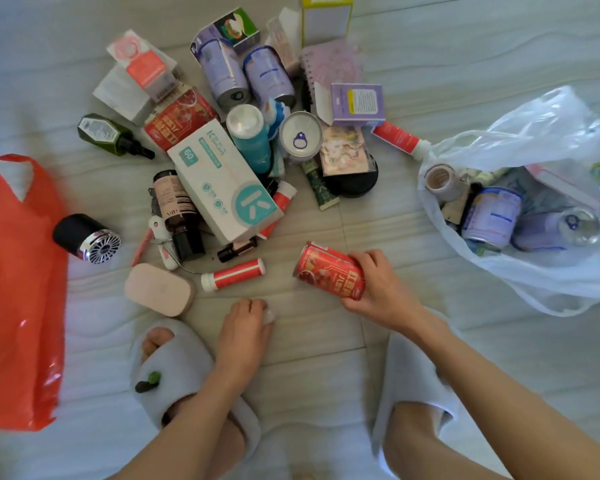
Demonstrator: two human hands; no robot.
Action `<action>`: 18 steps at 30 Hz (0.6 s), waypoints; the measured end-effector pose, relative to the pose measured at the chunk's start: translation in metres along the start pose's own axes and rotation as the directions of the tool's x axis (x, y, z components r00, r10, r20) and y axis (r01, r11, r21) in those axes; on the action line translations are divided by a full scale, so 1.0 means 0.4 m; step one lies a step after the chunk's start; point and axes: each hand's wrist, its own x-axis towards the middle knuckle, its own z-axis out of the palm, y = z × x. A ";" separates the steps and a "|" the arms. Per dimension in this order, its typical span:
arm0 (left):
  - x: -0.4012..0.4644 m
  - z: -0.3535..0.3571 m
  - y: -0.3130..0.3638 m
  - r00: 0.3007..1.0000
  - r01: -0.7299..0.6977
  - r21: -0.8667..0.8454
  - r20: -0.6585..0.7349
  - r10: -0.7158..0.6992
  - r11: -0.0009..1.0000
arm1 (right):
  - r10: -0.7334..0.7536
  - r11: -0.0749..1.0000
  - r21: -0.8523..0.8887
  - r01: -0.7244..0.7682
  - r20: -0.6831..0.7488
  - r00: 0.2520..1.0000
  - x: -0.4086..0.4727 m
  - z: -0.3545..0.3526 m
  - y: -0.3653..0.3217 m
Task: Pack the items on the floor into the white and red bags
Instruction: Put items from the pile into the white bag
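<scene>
Right hand (378,285) grips a red printed drink can (329,270) above bare floor tiles (309,341); left hand (244,327) pinches a small white object (270,317); crumpled white plastic bag (520,216) lies open at right, flat red plastic bag (17,289) at left edge

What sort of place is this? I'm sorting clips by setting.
Probably a room at home. The person crouches in soft grey slippers on a pale tiled floor, with toiletries, cans and boxes heaped between a red bag and a white bag.
</scene>
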 end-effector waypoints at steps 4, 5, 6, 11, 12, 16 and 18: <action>0.038 -0.025 0.082 0.986 -0.168 -0.162 -0.038 0.165 0.972 | 0.165 0.978 0.154 -0.143 -0.143 0.976 -0.025 -0.059 0.007; 0.048 -0.037 0.112 0.979 -0.205 -0.194 -0.050 0.199 0.959 | 0.197 0.970 0.184 -0.160 -0.205 0.959 -0.033 -0.077 0.010; 0.059 -0.050 0.143 0.972 -0.236 -0.227 -0.071 0.226 0.945 | 0.221 0.963 0.210 -0.167 -0.268 0.938 -0.042 -0.097 0.016; 0.091 -0.117 0.332 0.965 -0.245 -0.423 -0.197 0.175 0.873 | 0.362 0.913 0.371 -0.171 -0.541 0.759 -0.106 -0.212 0.077; 0.098 -0.128 0.374 0.975 -0.205 -0.502 -0.178 0.132 0.840 | 0.419 0.885 0.432 -0.174 -0.578 0.700 -0.118 -0.238 0.089; 0.142 -0.151 0.531 0.999 -0.045 -0.768 -0.044 0.017 0.639 | 0.565 0.818 0.533 -0.217 -0.669 0.484 -0.157 -0.330 0.149; 0.174 -0.149 0.603 0.999 0.010 -0.832 -0.010 -0.034 0.554 | 0.592 0.805 0.535 -0.258 -0.690 0.417 -0.167 -0.369 0.188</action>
